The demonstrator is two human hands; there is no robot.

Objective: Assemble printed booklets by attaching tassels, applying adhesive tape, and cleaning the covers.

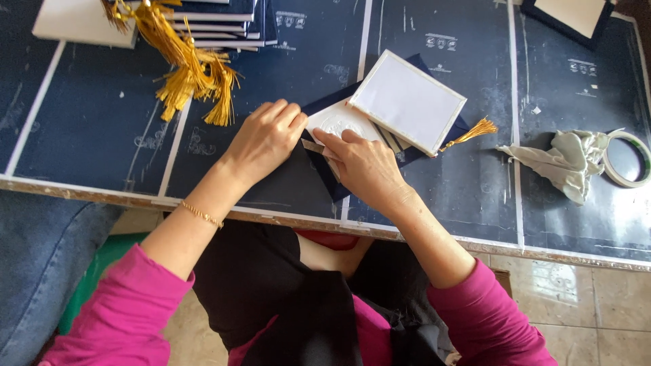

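In the middle of the frame, my left hand (266, 139) and right hand (363, 166) press flat, fingers together, on the dark blue folder (298, 179). Its long side slants up right, and both hands touch it.

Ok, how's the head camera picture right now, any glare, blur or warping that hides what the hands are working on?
Head view: even daylight, with pale glare on the dark table at the right near the tape roll; both hands, left hand and right hand, and the white card are sharp; soft shadows only; the table edge bows slightly from wide-angle distortion; the gold tassels show no motion blur.
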